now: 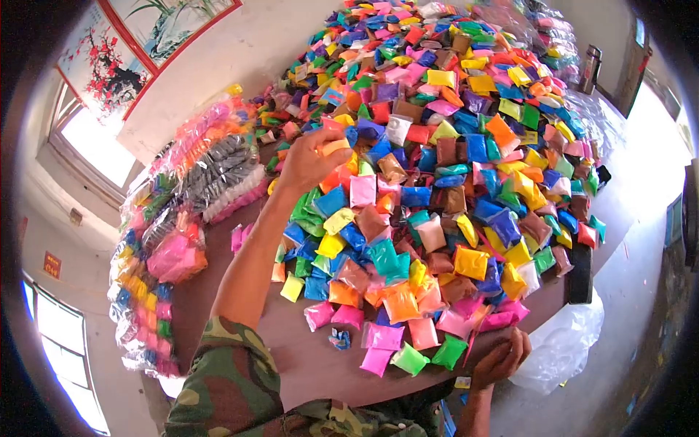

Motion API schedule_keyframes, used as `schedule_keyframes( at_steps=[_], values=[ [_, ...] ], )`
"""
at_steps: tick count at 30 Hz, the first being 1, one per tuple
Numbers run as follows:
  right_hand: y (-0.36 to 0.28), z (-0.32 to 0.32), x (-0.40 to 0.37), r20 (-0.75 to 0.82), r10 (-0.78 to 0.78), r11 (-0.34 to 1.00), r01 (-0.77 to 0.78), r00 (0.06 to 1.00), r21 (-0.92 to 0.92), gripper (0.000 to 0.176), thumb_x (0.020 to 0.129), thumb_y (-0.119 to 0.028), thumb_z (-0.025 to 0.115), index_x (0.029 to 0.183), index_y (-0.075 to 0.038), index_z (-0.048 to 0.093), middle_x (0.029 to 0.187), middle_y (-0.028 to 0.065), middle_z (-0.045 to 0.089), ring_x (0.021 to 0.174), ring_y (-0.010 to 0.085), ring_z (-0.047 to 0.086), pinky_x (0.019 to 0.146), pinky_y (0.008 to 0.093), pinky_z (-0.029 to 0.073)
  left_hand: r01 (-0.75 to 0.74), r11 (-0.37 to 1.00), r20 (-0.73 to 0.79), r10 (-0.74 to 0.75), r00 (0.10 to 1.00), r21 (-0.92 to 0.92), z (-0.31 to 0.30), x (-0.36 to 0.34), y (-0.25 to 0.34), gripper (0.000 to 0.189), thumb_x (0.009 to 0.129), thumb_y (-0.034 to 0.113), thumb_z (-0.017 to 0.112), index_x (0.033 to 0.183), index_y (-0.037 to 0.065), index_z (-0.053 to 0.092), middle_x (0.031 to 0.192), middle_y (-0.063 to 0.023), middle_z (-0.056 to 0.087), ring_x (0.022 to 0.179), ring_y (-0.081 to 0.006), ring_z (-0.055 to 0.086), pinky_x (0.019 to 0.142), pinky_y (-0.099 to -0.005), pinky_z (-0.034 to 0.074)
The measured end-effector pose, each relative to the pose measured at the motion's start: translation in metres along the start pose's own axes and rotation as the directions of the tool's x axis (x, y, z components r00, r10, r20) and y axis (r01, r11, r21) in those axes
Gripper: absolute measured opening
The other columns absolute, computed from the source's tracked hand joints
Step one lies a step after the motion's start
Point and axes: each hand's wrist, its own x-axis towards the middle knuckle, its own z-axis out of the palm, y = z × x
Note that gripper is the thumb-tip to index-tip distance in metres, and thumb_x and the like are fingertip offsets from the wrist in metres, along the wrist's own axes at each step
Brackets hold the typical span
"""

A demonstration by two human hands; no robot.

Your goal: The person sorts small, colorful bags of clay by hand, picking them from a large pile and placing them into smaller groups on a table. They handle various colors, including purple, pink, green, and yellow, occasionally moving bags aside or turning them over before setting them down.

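A large heap of small, soft, sealed packets (pixel 437 197) in many colours covers the table. My left hand (pixel 309 162) is stretched out to the left part of the heap, its fingers closed around a light orange packet (pixel 335 148). Near the front edge, my right hand (pixel 502 358) is held low with its fingers curled; what they hold, if anything, is hidden. Beside it lies a crumpled clear plastic bag (pixel 564 342). Pink packets (pixel 382 336) and a green packet (pixel 449 351) lie at the heap's near edge, left of my right hand.
Long clear bags filled with packets (pixel 218 171) are stacked on the left side of the table (pixel 306 371). A dark flask (pixel 590 69) stands at the back right. A black object (pixel 580 273) lies by the right edge of the heap, and a small blue wrapper (pixel 339 339) lies in front.
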Motion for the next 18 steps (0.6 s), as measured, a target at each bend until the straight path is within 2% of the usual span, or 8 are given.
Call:
schedule_keyframes(
  at_steps=[4, 8, 9, 12, 13, 16, 17, 18],
  values=[
    [0.011, 0.002, -0.007, -0.008, 0.022, 1.000, -0.022, 1.000, -0.017, 0.031, 0.108, -0.014, 0.048, 0.128, 0.003, 0.064, 0.122, 0.0216, 0.064, 0.116, 0.0378, 0.061, 0.102, 0.0479, 0.048, 0.085, 0.951, 0.015, -0.084, 0.996, -0.297, -0.002, -0.018, -0.007, 0.039, 0.095, 0.029, 0.077, 0.122, 0.000, 0.073, 0.106, -0.0038, 0.074, 0.096, -0.0098, 0.067, 0.088, -0.0291, 0.055],
    [0.014, 0.000, -0.007, 0.010, 0.000, 1.000, 0.000, 1.000, -0.032, 0.031, 0.108, -0.013, 0.047, 0.128, 0.004, 0.064, 0.123, 0.0221, 0.064, 0.117, 0.0385, 0.061, 0.104, 0.0483, 0.047, 0.147, 0.907, 0.011, -0.155, 0.988, -0.395, -0.007, -0.027, -0.011, 0.034, 0.101, 0.025, 0.073, 0.124, 0.000, 0.073, 0.107, -0.0036, 0.074, 0.100, -0.0086, 0.065, 0.089, -0.0271, 0.052],
    [0.014, -0.001, -0.006, 0.018, -0.006, 0.999, 0.006, 1.000, -0.033, 0.032, 0.108, -0.013, 0.047, 0.128, 0.004, 0.064, 0.123, 0.0222, 0.064, 0.117, 0.0385, 0.061, 0.105, 0.0482, 0.047, 0.159, 0.864, 0.013, -0.175, 0.985, -0.478, -0.005, -0.030, -0.014, 0.034, 0.102, 0.025, 0.071, 0.123, -0.001, 0.073, 0.108, -0.0031, 0.073, 0.102, -0.0082, 0.065, 0.090, -0.0264, 0.051],
    [0.012, -0.003, -0.004, 0.049, -0.006, 0.998, 0.009, 0.999, -0.065, 0.031, 0.108, -0.010, 0.046, 0.129, 0.005, 0.063, 0.125, 0.0219, 0.063, 0.118, 0.0383, 0.060, 0.106, 0.0477, 0.046, 0.094, 0.924, -0.043, -0.119, 0.992, -0.372, -0.005, -0.032, -0.018, 0.033, 0.103, 0.026, 0.069, 0.124, 0.000, 0.073, 0.108, -0.0020, 0.073, 0.100, -0.0073, 0.064, 0.087, -0.0264, 0.051],
    [0.011, -0.002, -0.003, 0.041, -0.012, 0.998, 0.014, 0.999, -0.053, 0.031, 0.108, -0.009, 0.046, 0.129, 0.005, 0.063, 0.125, 0.0218, 0.063, 0.119, 0.0381, 0.060, 0.106, 0.0475, 0.046, 0.166, 0.925, -0.007, -0.179, 0.984, -0.342, -0.009, -0.029, -0.016, 0.037, 0.100, 0.028, 0.073, 0.124, 0.000, 0.073, 0.109, -0.0075, 0.075, 0.100, -0.0142, 0.069, 0.087, -0.0312, 0.054],
    [0.010, -0.001, -0.003, 0.027, -0.015, 0.999, 0.015, 1.000, -0.030, 0.031, 0.108, -0.008, 0.046, 0.131, 0.005, 0.063, 0.126, 0.0214, 0.063, 0.120, 0.0376, 0.059, 0.107, 0.0471, 0.046, 0.047, 0.999, -0.122, -0.046, 0.991, 0.009, -0.006, -0.023, -0.020, 0.043, 0.098, 0.033, 0.076, 0.131, 0.006, 0.070, 0.112, -0.0087, 0.075, 0.096, -0.0137, 0.069, 0.083, -0.0334, 0.057],
    [0.010, -0.001, -0.003, 0.028, -0.008, 1.000, 0.008, 1.000, -0.028, 0.031, 0.108, -0.008, 0.046, 0.131, 0.005, 0.063, 0.126, 0.0213, 0.063, 0.121, 0.0376, 0.059, 0.107, 0.0470, 0.046, -0.070, 0.993, -0.189, 0.086, 0.978, 0.092, -0.005, -0.022, -0.026, 0.046, 0.095, 0.034, 0.078, 0.131, 0.007, 0.069, 0.111, -0.0120, 0.075, 0.096, -0.0199, 0.072, 0.085, -0.0371, 0.058],
    [0.010, -0.001, -0.003, 0.032, 0.000, 1.000, 0.001, 0.999, -0.026, 0.031, 0.108, -0.007, 0.046, 0.131, 0.005, 0.063, 0.126, 0.0212, 0.063, 0.121, 0.0375, 0.059, 0.108, 0.0469, 0.046, -0.073, 0.988, -0.214, 0.101, 0.972, 0.133, -0.009, -0.024, -0.027, 0.046, 0.094, 0.034, 0.078, 0.131, 0.007, 0.069, 0.111, -0.0126, 0.075, 0.097, -0.0215, 0.072, 0.086, -0.0379, 0.058]
  ],
)
